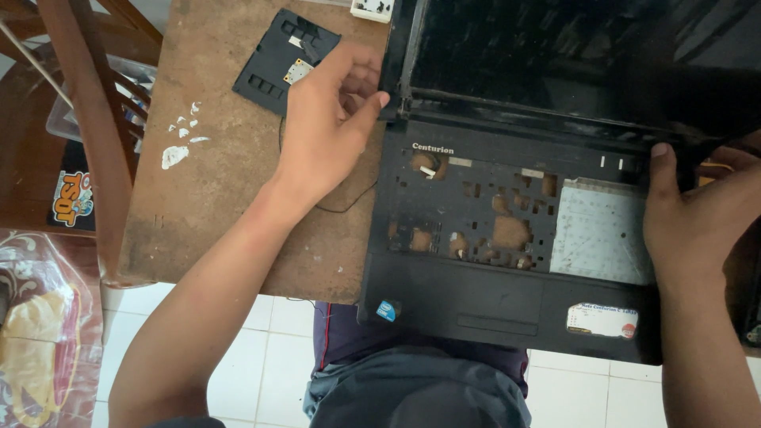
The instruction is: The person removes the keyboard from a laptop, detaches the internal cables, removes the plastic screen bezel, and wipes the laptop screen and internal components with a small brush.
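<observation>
Brown tabletop [214, 198], worn, w/ white paint flecks near its left side. On it: black laptop [507, 254], lid open, keyboard gone so holes in the deck show, front edge hanging over the tabletop's near edge. Black plastic cover panel [273, 67] lies flat at the back, just left of the laptop. Thin black wire [349, 208] loops beside the laptop's left edge. Small white part [372, 9] at the far edge.

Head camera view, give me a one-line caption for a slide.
Left hand and right hand grip the hinge corners of an open black laptop with its keyboard removed, on a worn brown table.
</observation>
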